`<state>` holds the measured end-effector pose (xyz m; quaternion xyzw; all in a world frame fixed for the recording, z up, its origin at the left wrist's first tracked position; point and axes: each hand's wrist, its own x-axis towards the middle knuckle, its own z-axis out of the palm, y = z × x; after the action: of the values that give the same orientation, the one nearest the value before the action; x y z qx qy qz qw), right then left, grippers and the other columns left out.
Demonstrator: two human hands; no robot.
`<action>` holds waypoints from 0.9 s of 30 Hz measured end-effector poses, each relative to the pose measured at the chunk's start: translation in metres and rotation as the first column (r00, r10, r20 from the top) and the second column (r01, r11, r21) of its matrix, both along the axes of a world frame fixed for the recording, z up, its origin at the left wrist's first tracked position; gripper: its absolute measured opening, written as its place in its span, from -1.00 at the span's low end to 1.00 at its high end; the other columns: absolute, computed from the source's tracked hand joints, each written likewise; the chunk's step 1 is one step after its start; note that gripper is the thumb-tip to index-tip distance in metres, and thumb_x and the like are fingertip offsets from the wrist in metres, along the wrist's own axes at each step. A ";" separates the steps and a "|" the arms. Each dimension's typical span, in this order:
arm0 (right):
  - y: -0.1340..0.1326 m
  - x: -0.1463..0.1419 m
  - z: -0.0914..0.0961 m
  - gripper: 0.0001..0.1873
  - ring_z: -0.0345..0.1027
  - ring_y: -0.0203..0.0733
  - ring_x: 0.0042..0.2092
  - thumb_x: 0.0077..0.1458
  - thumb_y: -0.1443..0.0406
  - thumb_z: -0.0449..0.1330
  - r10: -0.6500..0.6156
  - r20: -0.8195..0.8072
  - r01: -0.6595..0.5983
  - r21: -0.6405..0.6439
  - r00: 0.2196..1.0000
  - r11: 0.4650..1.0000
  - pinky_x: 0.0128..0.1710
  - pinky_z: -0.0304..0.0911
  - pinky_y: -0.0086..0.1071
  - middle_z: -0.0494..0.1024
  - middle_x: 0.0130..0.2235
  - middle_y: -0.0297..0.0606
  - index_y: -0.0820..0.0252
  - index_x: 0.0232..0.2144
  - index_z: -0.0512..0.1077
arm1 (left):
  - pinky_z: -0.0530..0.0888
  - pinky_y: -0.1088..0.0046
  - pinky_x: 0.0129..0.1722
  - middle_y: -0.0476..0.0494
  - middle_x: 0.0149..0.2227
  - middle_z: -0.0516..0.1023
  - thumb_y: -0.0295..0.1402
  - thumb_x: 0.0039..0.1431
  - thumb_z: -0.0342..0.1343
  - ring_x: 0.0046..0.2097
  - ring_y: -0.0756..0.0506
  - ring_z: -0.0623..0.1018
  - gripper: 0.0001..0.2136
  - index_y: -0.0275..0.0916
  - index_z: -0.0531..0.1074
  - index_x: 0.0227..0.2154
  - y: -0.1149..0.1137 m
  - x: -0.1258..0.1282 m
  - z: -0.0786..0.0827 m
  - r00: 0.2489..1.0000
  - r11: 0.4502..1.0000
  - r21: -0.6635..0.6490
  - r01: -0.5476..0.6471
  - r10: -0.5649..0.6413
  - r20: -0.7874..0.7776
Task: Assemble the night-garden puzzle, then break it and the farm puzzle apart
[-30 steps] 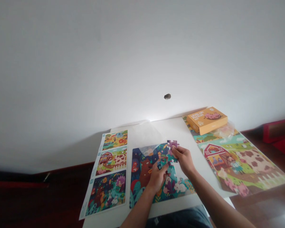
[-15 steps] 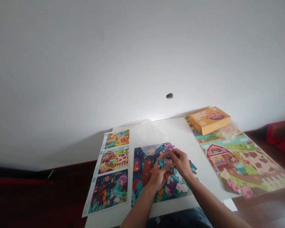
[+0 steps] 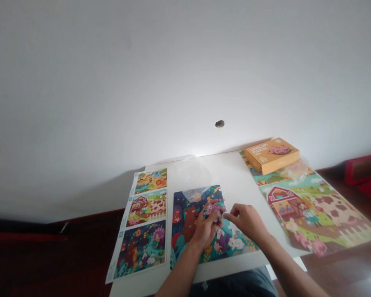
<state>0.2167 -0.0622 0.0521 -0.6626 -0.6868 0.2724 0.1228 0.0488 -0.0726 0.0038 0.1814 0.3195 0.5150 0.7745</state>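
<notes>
My left hand [image 3: 205, 227] hovers over a dark forest jigsaw puzzle [image 3: 190, 222] on the white table [image 3: 235, 173], fingers curled around a small stack of puzzle pieces [image 3: 212, 210] with a purple one on top. My right hand [image 3: 246, 220] is just right of it, low over the puzzle's right side, fingers loosely curled with the index finger pointing left toward the stack. Nothing shows in its fingers.
A reference sheet [image 3: 144, 220] with three small pictures lies left of the puzzle. A finished farm puzzle [image 3: 309, 210] covers the table's right side, with an orange box [image 3: 271, 154] and a clear plastic bag [image 3: 293, 168] at its far end. A wall rises behind.
My right hand held a purple piece up, brought it down onto the stack in my left hand, then let go and drew back to the right.
</notes>
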 end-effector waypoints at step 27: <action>-0.015 -0.019 -0.009 -0.72 0.37 -0.17 -0.16 0.22 0.33 -0.03 0.131 -0.354 -0.062 0.199 0.926 0.978 -0.12 0.31 -0.30 0.41 -0.11 -0.14 0.15 -0.11 0.43 | 0.45 0.48 -0.32 -0.05 -0.32 0.51 -0.37 -0.16 0.42 -0.32 -0.02 0.53 -0.49 -0.16 0.39 -0.11 -0.005 0.001 0.005 0.995 0.991 0.096 0.092 -0.088 -0.054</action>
<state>0.1978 -0.0769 0.0428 -0.5513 -0.7062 0.3317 0.2954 0.0497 -0.0775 0.0087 0.2465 0.3043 0.4901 0.7788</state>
